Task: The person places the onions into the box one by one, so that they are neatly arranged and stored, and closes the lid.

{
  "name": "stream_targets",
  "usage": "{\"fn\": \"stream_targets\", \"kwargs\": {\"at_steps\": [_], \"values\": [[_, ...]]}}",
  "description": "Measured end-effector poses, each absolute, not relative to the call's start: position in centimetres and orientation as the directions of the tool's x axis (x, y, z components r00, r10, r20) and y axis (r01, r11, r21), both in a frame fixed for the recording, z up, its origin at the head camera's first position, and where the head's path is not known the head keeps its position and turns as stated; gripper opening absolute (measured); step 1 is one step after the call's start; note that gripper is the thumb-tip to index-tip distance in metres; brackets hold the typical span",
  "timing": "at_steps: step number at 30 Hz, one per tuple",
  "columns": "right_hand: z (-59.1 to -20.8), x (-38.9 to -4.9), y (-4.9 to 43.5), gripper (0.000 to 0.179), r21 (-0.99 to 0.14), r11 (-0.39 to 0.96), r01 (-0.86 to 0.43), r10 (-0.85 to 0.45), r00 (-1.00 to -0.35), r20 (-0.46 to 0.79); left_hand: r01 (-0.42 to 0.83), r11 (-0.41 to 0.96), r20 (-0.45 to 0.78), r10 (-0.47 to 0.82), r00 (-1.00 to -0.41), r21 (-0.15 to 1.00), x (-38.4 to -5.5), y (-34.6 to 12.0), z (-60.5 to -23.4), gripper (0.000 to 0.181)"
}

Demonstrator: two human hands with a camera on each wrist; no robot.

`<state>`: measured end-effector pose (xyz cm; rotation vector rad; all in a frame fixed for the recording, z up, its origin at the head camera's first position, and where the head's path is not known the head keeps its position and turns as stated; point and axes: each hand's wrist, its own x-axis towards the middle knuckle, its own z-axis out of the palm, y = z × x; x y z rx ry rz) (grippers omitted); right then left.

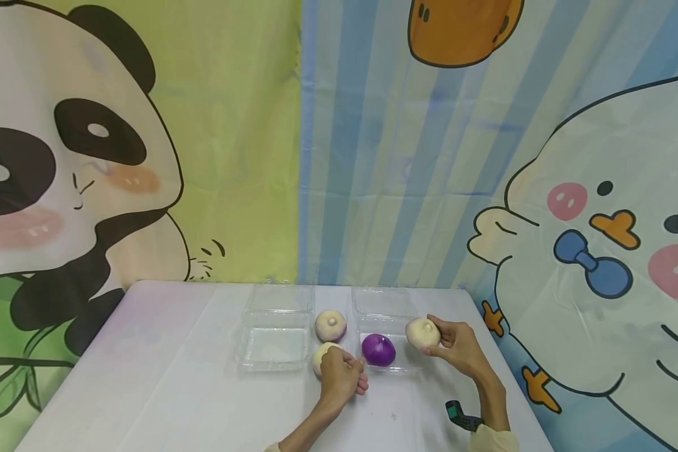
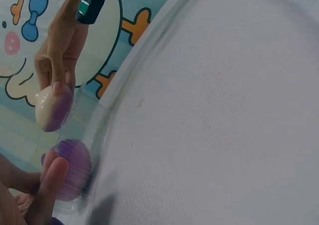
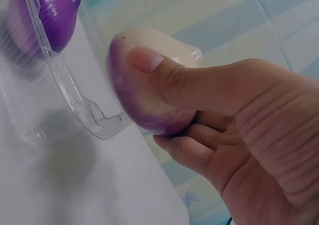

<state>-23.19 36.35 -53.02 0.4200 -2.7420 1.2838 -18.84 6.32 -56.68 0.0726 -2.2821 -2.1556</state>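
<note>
My right hand (image 1: 462, 349) holds a white-and-purple turnip (image 1: 420, 333) between thumb and fingers, above the right side of a clear plastic box (image 1: 383, 304). In the right wrist view the thumb presses against this turnip (image 3: 130, 99). A shiny purple onion (image 1: 378, 350) sits inside that box, left of the held turnip. My left hand (image 1: 339, 378) is just left of the onion, fingers loosely bent, with nothing seen in its grasp. It partly covers a second turnip (image 1: 319, 359) on the table. Behind that one lies a third turnip (image 1: 331, 325).
Another clear plastic box (image 1: 277, 346), lid raised at the back, stands on the left of the white table (image 1: 181, 383). A cartoon-printed curtain (image 1: 248, 157) hangs behind the table. The right wrist carries a dark band with a device (image 1: 462, 417).
</note>
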Motion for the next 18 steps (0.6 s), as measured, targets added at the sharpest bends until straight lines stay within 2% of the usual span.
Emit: {"fn": "stream_targets", "kwargs": {"at_steps": [18], "values": [[-52.37,-23.18,35.56,0.084,-0.713,0.650,-0.263,-0.221,-0.963,0.154,-0.031,0.049,-0.029,-0.030,-0.999,0.998,-18.78,6.25,-56.85,0.018]]}}
